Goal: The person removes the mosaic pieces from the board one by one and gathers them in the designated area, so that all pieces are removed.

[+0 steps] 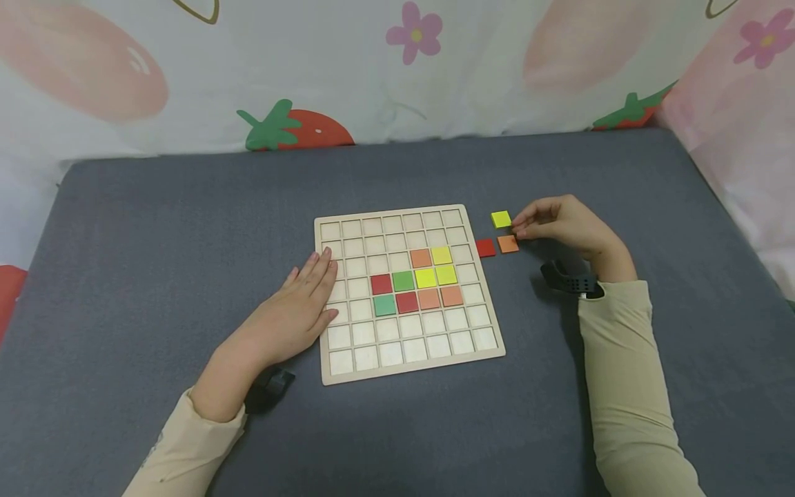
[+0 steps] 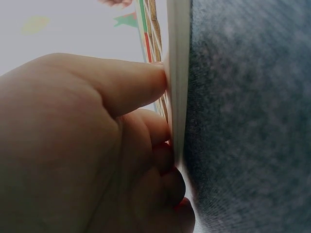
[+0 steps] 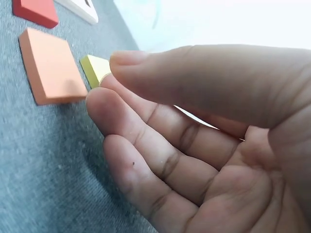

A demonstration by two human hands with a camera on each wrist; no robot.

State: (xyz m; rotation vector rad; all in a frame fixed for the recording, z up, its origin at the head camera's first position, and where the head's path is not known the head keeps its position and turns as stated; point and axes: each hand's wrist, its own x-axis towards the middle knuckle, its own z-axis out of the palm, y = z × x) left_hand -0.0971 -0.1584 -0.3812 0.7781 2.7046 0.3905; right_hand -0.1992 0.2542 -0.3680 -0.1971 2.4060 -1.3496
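Orange tile beside right grip

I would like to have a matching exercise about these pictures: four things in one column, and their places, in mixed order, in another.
Things:
1. Left hand
2. Right hand
3. Loose red tile
4. Loose yellow tile

Places:
A. Just above the loose orange tile in the head view
B. Resting on the left side of the board
C. Between the board and the loose orange tile
D. Off the board, fingertips close to loose tiles

Right pairs: 1-B, 2-D, 3-C, 4-A
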